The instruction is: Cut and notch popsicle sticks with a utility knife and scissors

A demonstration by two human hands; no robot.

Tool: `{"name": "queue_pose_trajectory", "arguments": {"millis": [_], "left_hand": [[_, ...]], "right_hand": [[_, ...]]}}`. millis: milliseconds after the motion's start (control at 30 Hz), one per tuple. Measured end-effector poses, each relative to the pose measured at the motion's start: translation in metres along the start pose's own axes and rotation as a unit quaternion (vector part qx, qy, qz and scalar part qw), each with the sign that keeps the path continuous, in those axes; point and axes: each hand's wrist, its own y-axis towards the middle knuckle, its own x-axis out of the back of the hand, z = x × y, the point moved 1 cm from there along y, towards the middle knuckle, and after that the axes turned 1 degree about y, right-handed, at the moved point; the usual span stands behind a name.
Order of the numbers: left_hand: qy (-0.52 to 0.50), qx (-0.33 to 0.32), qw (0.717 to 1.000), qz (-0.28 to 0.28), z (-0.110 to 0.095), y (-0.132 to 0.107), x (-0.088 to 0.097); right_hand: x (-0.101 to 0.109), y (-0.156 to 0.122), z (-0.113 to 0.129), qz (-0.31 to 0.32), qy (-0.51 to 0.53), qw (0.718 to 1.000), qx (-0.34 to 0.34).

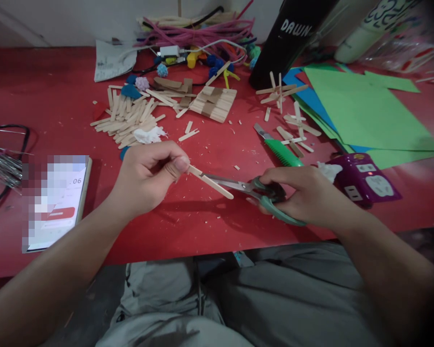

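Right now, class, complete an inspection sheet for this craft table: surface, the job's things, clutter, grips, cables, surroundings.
Surface: red table, strewn with wood chips.
Job's things: craft stick at the blades of the scissors.
Clutter: pile of craft sticks, glued stick panel, green utility knife, phone, green paper, pom-poms.
Grips: left hand pinches the craft stick's end; right hand holds the scissors handles.
Cables: pink cords bundled at the back; black cable at left; purple power strip near the right hand.
Surroundings: black bottle marked DAWN, pale wall behind; grey trousers below.
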Motion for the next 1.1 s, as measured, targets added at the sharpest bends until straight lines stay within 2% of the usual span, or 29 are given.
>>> {"name": "queue_pose_trajectory", "arguments": {"millis": [233, 433, 733, 933, 1100], "left_hand": [[-0.025, 0.0, 0.999, 0.02, 0.002, 0.001, 0.0], [-0.029, 0.003, 0.999, 0.04, 0.004, 0.002, 0.001], [0.008, -0.009, 1.0, -0.009, -0.002, -0.002, 0.0], [0.031, -0.002, 0.999, -0.013, -0.006, -0.004, -0.001], [0.042, -0.027, 0.998, -0.025, -0.006, -0.005, -0.002]], "right_hand": [[0.0, 0.001, 0.0, -0.018, -0.005, 0.999, 0.027], [0.001, 0.001, 0.0, 0.0, 0.0, 1.0, 0.015], [-0.001, 0.0, 0.0, -0.013, 0.023, 1.0, 0.007], [0.0, 0.002, 0.002, -0.015, 0.035, 0.999, -0.001], [0.002, 0.002, 0.004, -0.008, 0.042, 0.999, -0.018]]}}
